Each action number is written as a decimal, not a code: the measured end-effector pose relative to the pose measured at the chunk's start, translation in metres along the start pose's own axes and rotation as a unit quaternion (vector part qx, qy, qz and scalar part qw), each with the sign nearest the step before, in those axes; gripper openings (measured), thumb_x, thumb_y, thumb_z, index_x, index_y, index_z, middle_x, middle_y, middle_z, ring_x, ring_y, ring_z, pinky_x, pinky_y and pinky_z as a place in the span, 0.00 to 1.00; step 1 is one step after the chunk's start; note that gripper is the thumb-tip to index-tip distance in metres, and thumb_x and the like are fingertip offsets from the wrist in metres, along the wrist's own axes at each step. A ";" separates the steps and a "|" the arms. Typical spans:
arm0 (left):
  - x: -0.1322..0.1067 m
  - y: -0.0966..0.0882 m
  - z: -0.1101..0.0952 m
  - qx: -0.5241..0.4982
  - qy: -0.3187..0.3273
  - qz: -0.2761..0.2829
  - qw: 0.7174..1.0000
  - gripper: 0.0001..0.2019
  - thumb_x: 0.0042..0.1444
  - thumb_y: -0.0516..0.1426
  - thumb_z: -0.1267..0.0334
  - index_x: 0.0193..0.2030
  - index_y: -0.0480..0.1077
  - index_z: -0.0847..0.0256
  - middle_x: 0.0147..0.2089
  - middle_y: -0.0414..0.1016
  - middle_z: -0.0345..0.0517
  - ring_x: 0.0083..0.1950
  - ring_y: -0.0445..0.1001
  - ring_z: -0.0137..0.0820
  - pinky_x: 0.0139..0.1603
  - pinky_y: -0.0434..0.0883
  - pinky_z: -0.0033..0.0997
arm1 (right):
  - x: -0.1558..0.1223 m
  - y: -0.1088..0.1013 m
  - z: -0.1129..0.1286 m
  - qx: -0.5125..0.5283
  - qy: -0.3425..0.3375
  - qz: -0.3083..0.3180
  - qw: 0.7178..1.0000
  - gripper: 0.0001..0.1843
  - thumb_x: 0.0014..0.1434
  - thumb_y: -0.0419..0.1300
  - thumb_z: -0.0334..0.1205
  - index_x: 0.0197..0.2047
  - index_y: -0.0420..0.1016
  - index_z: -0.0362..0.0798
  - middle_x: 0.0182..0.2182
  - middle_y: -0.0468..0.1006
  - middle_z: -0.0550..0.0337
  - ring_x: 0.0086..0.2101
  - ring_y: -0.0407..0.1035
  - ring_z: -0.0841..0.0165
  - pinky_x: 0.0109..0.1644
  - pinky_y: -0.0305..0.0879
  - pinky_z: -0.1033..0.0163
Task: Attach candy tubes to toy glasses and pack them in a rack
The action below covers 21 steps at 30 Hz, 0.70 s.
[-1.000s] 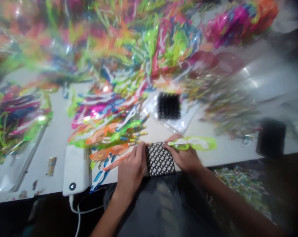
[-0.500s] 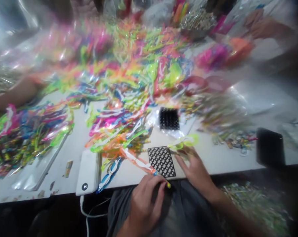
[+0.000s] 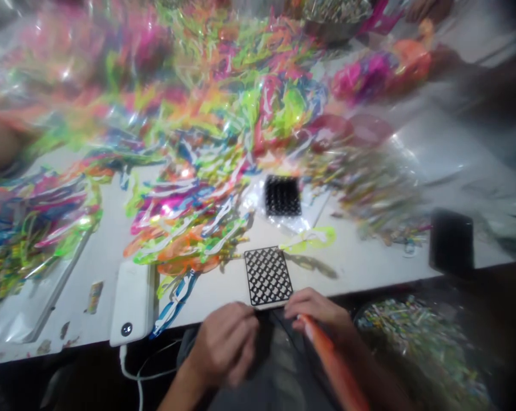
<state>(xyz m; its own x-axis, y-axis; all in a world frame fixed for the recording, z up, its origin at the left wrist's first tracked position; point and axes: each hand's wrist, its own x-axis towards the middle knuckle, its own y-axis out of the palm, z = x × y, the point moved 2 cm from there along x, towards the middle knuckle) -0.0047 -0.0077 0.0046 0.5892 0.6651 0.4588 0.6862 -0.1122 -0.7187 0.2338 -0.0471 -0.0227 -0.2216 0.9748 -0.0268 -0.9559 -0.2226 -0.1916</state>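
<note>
The right hand curls its fingers around a glossy orange plastic strip; the left hand bunches its fingers, holding nothing clearly, just below a black lattice square at the white bench edge. Strip preparation seems in hand, so the next move calls for laying the strip on the square, short of the neon strip heap.

Head-worn view, forward and down onto the left hand and right hand
</note>
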 end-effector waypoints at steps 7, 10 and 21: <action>0.007 -0.026 0.062 0.358 -0.200 -0.086 0.908 0.24 0.66 0.63 0.60 0.68 0.69 0.59 0.57 0.73 0.62 0.56 0.75 0.50 0.58 0.73 0.50 | 0.020 -0.011 -0.022 0.098 0.149 -0.226 0.958 0.12 0.67 0.66 0.51 0.43 0.82 0.50 0.37 0.82 0.53 0.31 0.77 0.64 0.37 0.78 0.58; 0.011 -0.027 0.070 0.339 -0.248 -0.106 0.901 0.27 0.68 0.62 0.59 0.71 0.66 0.58 0.60 0.71 0.62 0.58 0.73 0.48 0.59 0.71 0.47 | 0.037 -0.011 -0.019 0.076 0.164 -0.174 0.968 0.16 0.67 0.67 0.51 0.33 0.81 0.48 0.36 0.83 0.52 0.35 0.78 0.63 0.44 0.77 0.59; 0.034 -0.030 0.073 0.281 -0.250 -0.140 0.916 0.12 0.69 0.61 0.63 0.55 0.74 0.67 0.46 0.80 0.55 0.49 0.78 0.44 0.55 0.73 0.44 | 0.033 -0.018 -0.029 -0.395 -0.038 -0.131 0.909 0.20 0.74 0.54 0.44 0.43 0.88 0.50 0.29 0.81 0.51 0.28 0.72 0.62 0.36 0.70 0.57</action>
<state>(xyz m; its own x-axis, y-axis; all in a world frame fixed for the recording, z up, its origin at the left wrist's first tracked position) -0.0362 0.0721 0.0038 0.0574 0.8801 0.4713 0.3692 0.4199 -0.8291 0.2490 -0.0107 -0.0488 -0.0480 0.9818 0.1837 -0.5486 0.1278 -0.8262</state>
